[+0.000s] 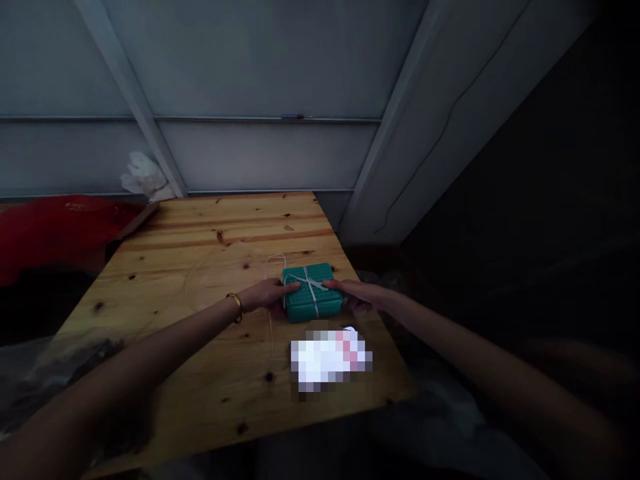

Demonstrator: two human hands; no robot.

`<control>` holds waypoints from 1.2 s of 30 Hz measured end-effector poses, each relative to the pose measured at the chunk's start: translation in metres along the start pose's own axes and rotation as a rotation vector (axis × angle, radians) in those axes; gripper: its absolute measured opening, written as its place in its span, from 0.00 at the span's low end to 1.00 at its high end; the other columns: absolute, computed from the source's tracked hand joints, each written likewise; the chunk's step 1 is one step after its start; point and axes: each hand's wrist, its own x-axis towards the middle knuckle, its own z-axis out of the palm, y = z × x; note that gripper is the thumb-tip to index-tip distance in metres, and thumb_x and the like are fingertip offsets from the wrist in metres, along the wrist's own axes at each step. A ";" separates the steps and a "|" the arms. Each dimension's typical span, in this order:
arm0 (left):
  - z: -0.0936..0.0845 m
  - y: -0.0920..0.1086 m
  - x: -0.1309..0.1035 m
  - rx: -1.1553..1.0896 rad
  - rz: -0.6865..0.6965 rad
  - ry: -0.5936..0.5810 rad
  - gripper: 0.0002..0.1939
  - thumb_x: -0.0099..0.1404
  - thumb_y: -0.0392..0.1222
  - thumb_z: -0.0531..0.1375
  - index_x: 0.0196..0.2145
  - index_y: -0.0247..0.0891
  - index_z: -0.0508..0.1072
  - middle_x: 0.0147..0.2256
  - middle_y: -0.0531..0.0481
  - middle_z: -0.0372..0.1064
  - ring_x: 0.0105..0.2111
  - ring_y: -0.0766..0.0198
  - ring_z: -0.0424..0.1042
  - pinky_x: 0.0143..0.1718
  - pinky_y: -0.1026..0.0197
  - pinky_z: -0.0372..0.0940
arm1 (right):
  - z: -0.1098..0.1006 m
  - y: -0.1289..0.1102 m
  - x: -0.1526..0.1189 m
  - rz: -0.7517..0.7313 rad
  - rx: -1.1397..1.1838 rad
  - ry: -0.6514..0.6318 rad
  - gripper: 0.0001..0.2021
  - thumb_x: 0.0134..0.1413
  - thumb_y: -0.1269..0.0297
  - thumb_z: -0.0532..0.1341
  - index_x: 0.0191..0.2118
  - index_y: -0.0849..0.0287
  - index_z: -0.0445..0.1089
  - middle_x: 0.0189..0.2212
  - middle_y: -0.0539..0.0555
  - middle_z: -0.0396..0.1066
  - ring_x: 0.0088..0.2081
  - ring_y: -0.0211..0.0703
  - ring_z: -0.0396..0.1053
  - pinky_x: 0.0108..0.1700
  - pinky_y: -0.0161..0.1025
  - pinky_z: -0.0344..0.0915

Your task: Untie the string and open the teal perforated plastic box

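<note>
A green textured box (315, 308) rests on the wooden table (200, 267), with white string (311, 288) crossed over its top. My left hand (270, 293), below a gold bracelet on the wrist, grips the box's left side with the thumb on top. At the right side, my right hand (356, 293) holds the box too, its fingers reaching over the top edge to the string. Loose string (271, 333) trails over the table left of the box.
A bright pixelated object (327, 360) lies near the table's front right. Red material (65, 227) is at the left, and a white plastic bag (143, 175) sits at the back left corner. A grey panelled wall (260, 153) stands behind the table.
</note>
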 end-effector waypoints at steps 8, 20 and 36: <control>0.007 0.007 -0.005 0.406 -0.031 0.097 0.38 0.59 0.73 0.43 0.25 0.33 0.73 0.18 0.42 0.69 0.21 0.55 0.70 0.29 0.55 0.65 | -0.014 -0.045 -0.017 -0.159 -0.610 0.210 0.25 0.44 0.39 0.63 0.22 0.61 0.71 0.19 0.55 0.68 0.22 0.39 0.61 0.26 0.35 0.52; -0.014 0.071 -0.057 1.144 0.543 0.647 0.19 0.65 0.52 0.55 0.27 0.34 0.75 0.37 0.38 0.73 0.42 0.48 0.69 0.49 0.45 0.59 | 0.063 -0.019 -0.024 -0.552 -0.465 0.520 0.09 0.52 0.56 0.62 0.30 0.56 0.71 0.24 0.54 0.69 0.27 0.44 0.64 0.29 0.37 0.57; -0.004 0.070 0.001 1.297 0.835 0.133 0.10 0.63 0.34 0.53 0.38 0.36 0.73 0.37 0.44 0.72 0.34 0.61 0.72 0.35 0.62 0.63 | 0.069 -0.019 -0.054 -0.429 0.203 0.410 0.15 0.49 0.56 0.62 0.41 0.55 0.62 0.27 0.48 0.64 0.23 0.35 0.59 0.23 0.31 0.53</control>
